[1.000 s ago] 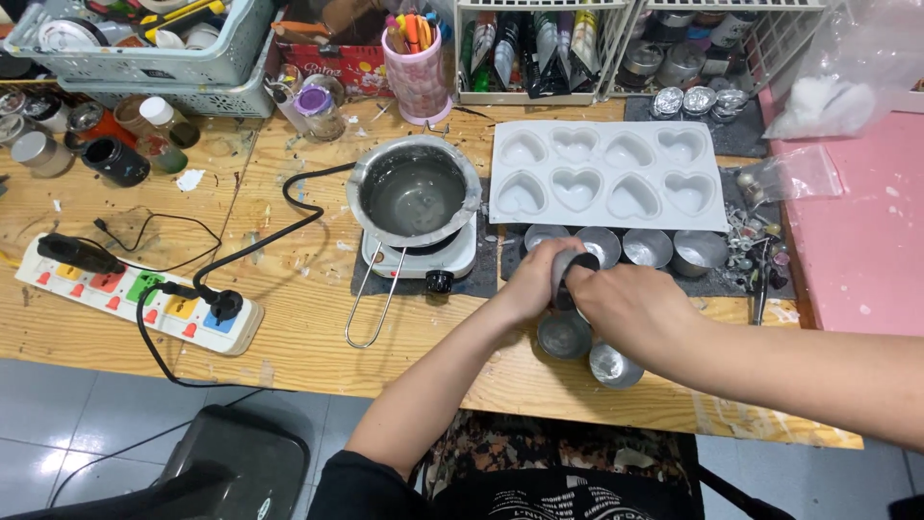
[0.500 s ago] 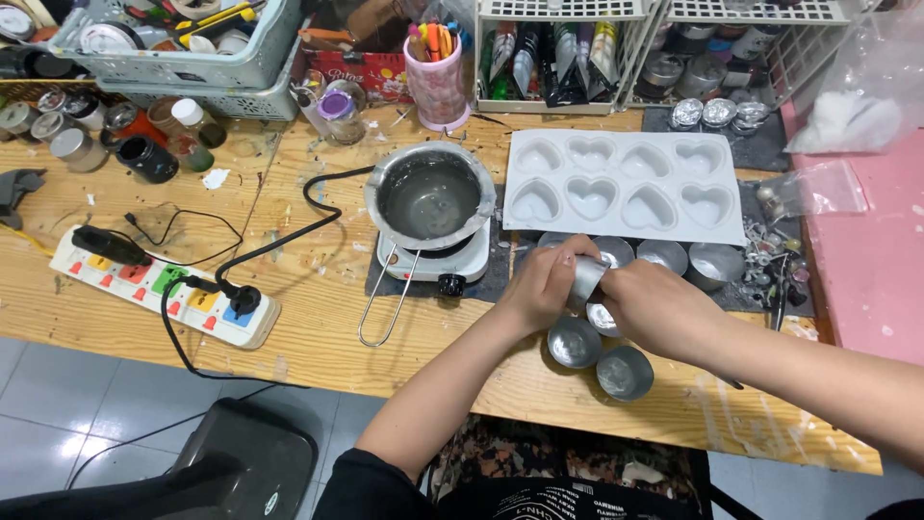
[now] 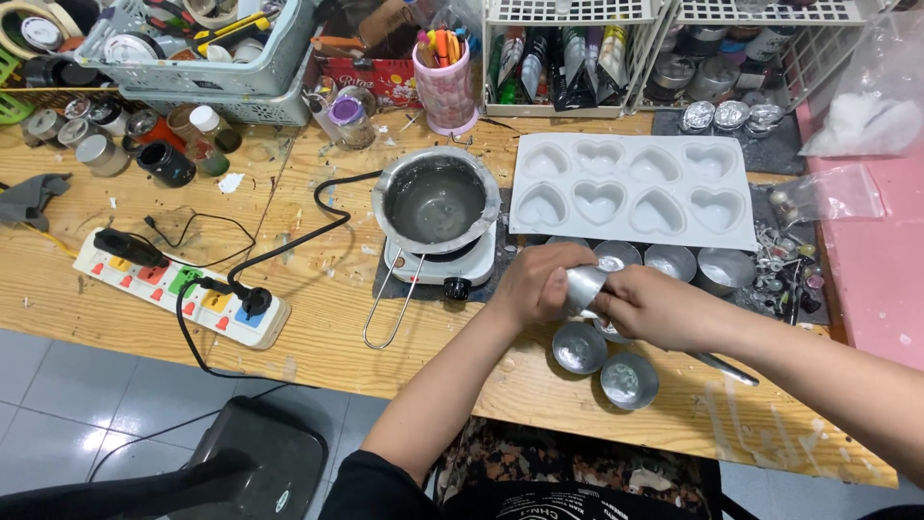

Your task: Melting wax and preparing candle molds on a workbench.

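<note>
Metal cup (image 3: 584,285) was clamped in the grip of both the left hand (image 3: 539,286) and the right hand (image 3: 654,306); heart mould (image 3: 630,190) was unfilled.

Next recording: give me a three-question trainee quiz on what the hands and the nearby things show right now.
1. True or false: both hands grip one small metal tin.
2. How many heart-shaped hollows does the white mould have?
3. What sits on the small white hot plate? A) a glass jar B) a metal melting pot C) a pink cup

Key
1. True: the left hand and right hand meet on the small metal tin.
2. Eight, in the white mould.
3. B: the metal melting pot is on the hot plate.
</note>
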